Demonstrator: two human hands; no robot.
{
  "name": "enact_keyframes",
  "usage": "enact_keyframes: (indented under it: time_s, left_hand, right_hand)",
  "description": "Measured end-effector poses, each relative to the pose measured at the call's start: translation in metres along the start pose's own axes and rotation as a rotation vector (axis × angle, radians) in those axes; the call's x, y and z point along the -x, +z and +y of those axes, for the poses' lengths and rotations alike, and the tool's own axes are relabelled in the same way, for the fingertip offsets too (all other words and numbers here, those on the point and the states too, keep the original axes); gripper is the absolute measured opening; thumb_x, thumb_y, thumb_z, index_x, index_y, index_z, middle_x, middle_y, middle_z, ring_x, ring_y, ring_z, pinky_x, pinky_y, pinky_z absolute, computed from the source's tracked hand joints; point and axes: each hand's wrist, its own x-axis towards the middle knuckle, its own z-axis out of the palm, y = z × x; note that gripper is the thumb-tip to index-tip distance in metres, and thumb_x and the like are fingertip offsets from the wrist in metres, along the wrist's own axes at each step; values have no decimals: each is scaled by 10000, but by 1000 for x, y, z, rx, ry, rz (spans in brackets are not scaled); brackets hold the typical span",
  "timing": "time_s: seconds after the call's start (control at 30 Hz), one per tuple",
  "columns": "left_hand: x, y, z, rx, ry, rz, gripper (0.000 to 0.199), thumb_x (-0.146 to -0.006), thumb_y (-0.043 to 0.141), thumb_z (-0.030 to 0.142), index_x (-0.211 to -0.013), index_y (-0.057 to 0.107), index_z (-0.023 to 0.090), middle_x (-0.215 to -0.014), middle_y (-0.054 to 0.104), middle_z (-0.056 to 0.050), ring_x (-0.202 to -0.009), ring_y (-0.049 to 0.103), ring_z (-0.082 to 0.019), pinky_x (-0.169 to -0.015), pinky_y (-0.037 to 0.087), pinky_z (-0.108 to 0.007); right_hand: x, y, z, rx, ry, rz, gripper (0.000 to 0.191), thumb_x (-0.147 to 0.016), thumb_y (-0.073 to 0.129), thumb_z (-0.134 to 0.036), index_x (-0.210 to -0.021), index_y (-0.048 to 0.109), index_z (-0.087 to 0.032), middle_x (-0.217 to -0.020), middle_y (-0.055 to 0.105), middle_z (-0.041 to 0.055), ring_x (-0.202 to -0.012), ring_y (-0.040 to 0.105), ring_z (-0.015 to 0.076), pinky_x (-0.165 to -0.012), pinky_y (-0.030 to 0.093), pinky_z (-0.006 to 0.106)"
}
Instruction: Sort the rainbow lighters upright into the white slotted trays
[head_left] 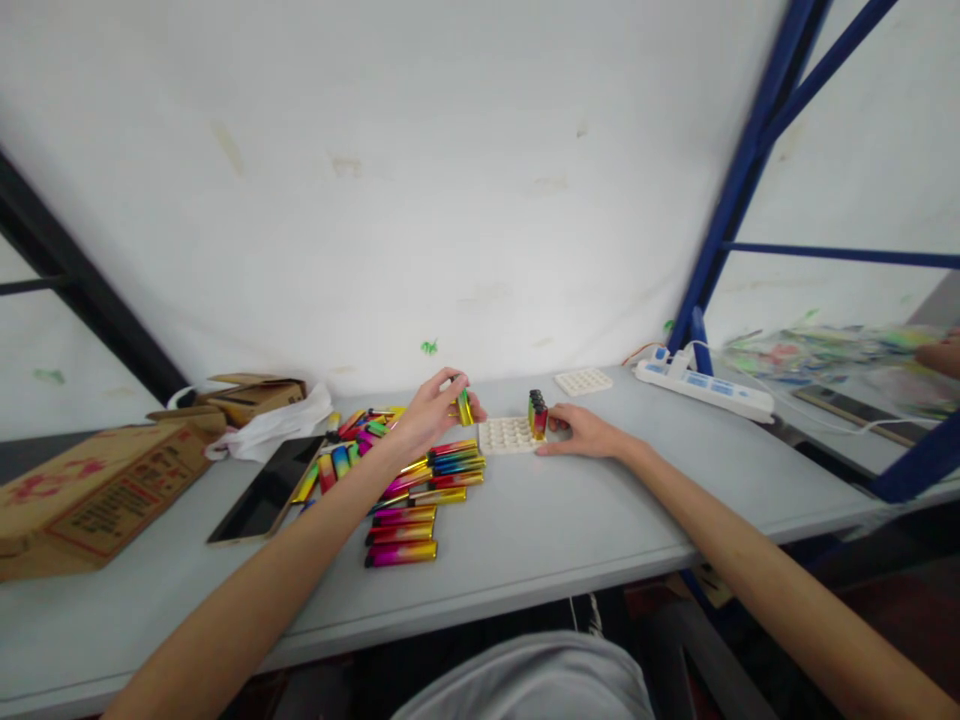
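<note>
My left hand [429, 408] is closed around a shiny yellow-green lighter [465, 408], raised just above the left end of a white tray with rows of holes [504, 435]. At the tray's right end, several lighters [538, 416] stand upright in a row, dark tops up. My right hand [583, 432] grips that right end, its thumb at the near corner and its fingers against the standing lighters. Below and left of the tray, a pile of metallic, multicoloured lighters [405, 490] lies on the table, partly hidden behind my left forearm.
A second white tray [583, 382] lies near the wall. A power strip [705, 388] rests at the right beside a blue metal frame [739, 200]. On the left are a tablet [266, 490], a white plastic bag [274, 425] and a cardboard box [105, 490]. Another person's hand [941, 355] shows at far right.
</note>
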Motion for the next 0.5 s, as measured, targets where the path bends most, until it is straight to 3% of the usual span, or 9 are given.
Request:
enact_keyframes:
  time_s: [0.1, 0.2, 0.33, 0.5]
  left_hand:
    - [11, 8, -2, -21, -13, -40, 375, -852, 771, 501, -944, 554, 209, -646, 498, 69, -516, 478, -80, -547, 480, -216]
    - [14, 11, -7, 9, -84, -21, 407, -907, 665, 575, -894, 584, 176, -619, 389, 72, -475, 355, -62, -454, 354, -168]
    - [15, 12, -9, 91, -211, -28, 426, -954, 534, 540, -736, 522, 174, -602, 330, 60, -454, 289, -68, -423, 298, -174]
    - [19, 14, -4, 126, -230, -26, 387, -956, 421, 443, -667, 450, 188, -595, 285, 56, -450, 247, -79, -413, 266, -175]
  right_hand:
    - [0, 0, 0, -4, 2, 3, 653, -790, 772, -648, -1184, 693, -134, -945, 653, 81, -791, 569, 217, -703, 438, 309]
    - [1, 1, 1, -6, -2, 1, 643, -797, 764, -651, -1178, 694, -138, -935, 652, 79, -793, 569, 218, -710, 439, 312]
    - [1, 1, 3, -6, 1, -2, 646, -796, 764, -654, -1173, 695, -134, -954, 659, 84, -794, 570, 215, -712, 436, 311]
    - [1, 0, 2, -9, 14, -6, 658, -790, 765, -662, -1170, 691, -130, -955, 657, 83, -801, 564, 212, -709, 429, 306]
